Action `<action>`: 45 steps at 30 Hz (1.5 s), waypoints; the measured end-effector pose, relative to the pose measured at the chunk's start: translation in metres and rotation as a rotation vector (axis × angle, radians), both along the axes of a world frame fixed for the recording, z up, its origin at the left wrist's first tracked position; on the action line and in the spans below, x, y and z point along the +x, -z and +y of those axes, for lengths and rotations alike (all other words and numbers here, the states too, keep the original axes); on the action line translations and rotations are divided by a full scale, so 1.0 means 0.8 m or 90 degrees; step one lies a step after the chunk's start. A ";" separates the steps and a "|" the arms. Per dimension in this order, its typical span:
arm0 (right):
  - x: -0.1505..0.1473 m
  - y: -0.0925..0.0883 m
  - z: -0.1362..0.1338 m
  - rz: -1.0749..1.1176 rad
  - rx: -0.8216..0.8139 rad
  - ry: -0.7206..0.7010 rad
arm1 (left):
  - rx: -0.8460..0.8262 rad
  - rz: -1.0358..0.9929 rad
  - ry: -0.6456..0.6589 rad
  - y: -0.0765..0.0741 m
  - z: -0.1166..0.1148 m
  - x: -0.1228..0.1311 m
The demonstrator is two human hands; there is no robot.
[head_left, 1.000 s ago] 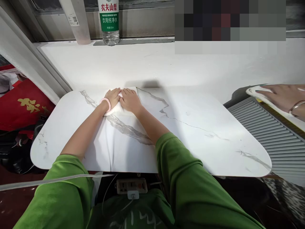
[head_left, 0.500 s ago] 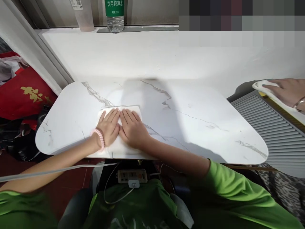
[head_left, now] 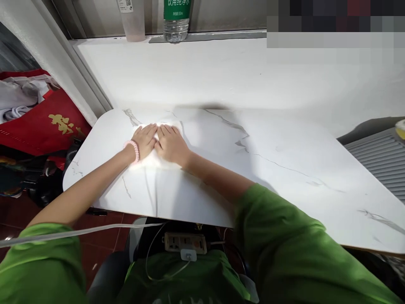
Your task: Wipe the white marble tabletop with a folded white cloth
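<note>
My left hand (head_left: 145,141), with a pink coil band at the wrist, lies flat on a white cloth (head_left: 156,162). Beside it, my right hand (head_left: 171,145) presses flat on the same cloth, fingers stretched forward. The two hands touch or nearly touch at the thumbs. Both palms hide most of the cloth, which rests left of centre on a white marble-patterned tabletop (head_left: 284,190), towards its far edge.
A clear bottle with a green label (head_left: 176,25) and a translucent cup (head_left: 133,23) stand on the ledge behind. Red bag (head_left: 38,126) at left; grey ribbed panel (head_left: 376,152) at right. A white cable (head_left: 95,230) crosses in front, near a power strip (head_left: 185,242).
Both hands have slid the cloth away from me, towards the table's far edge. The view has shifted, and another person's hand with a cloth at the right has left it.
</note>
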State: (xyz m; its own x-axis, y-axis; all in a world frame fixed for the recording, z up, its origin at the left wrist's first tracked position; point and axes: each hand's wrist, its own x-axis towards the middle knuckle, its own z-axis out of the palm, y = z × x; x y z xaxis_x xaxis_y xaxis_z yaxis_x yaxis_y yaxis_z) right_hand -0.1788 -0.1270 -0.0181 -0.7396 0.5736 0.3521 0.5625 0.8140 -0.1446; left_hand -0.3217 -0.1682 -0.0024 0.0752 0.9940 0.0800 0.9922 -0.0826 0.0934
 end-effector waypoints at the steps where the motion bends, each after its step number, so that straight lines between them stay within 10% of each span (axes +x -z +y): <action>1: -0.012 -0.001 0.017 0.003 -0.006 0.012 | -0.003 0.001 -0.003 -0.001 0.022 -0.010; 7: -0.056 -0.002 0.084 0.027 -0.029 0.087 | 0.000 -0.023 0.001 0.001 0.111 -0.048; 13: -0.050 -0.002 0.073 0.004 -0.021 0.086 | -0.006 -0.040 -0.009 0.005 0.099 -0.048; 28: -0.105 -0.034 -0.155 -0.031 -0.050 -0.074 | -0.008 -0.017 -0.087 -0.014 -0.180 -0.111; 32: -0.119 -0.038 -0.179 -0.032 -0.063 -0.125 | -0.020 -0.012 -0.116 -0.018 -0.218 -0.122; 38: -0.140 -0.037 -0.154 -0.044 -0.108 -0.097 | -0.009 -0.012 -0.141 -0.009 -0.186 -0.138; 45: -0.183 -0.021 -0.056 0.028 -0.075 -0.078 | 0.009 -0.024 -0.159 -0.005 -0.076 -0.171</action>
State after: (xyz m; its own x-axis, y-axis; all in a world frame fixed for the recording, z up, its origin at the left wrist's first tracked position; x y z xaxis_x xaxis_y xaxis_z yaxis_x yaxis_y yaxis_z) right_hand -0.3250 -0.1721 -0.0017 -0.7918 0.5200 0.3204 0.4519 0.8516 -0.2655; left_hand -0.4588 -0.2288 0.0016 -0.1758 0.9801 0.0921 0.9778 0.1631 0.1312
